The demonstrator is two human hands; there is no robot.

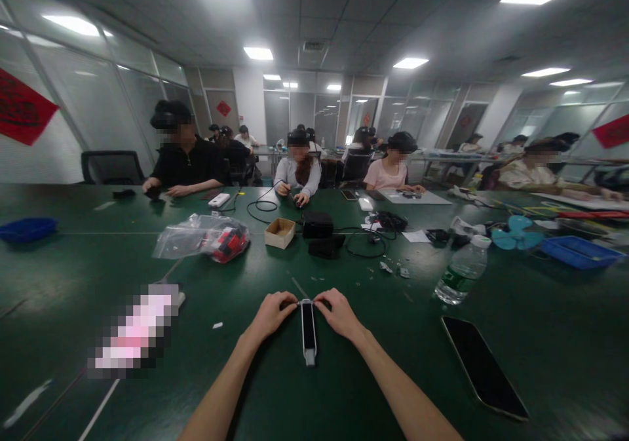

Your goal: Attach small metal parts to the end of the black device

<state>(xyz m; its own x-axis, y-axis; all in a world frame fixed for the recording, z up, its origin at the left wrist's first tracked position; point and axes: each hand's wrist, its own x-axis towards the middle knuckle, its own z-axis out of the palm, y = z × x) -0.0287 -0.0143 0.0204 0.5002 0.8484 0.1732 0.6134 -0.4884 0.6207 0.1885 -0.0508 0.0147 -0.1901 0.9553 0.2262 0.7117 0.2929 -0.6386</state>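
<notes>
A slim black and white device (308, 331) lies lengthwise on the green table (344, 375) straight in front of me. My left hand (271, 312) pinches its far end from the left, fingers closed. My right hand (338, 311) pinches the same end from the right, fingers closed. Both forearms reach in from the bottom edge.
A dark phone (482, 365) lies at right, a water bottle (462, 269) beyond it. A plastic bag with red parts (206, 237), a small cardboard box (280, 232), black boxes and cables (322, 234) sit farther out. Blue trays (580, 251) flank the sides. Several people sit across the table.
</notes>
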